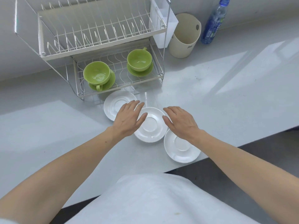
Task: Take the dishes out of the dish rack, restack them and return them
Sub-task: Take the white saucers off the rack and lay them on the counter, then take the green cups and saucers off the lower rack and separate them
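Note:
Three white saucers lie on the grey counter: a left saucer, a middle saucer and a right saucer near the front edge. My left hand hovers open over the gap between the left and middle saucers. My right hand spreads open above the middle saucer's right rim. Neither hand holds anything. The two-tier wire dish rack stands behind; its lower shelf carries a left green cup on a green saucer and a right green cup on a green saucer. The upper shelf is bare.
A white cutlery holder hangs on the rack's right side. A beige container and a blue plastic bottle stand at the back right. The counter's front edge runs diagonally near the right saucer.

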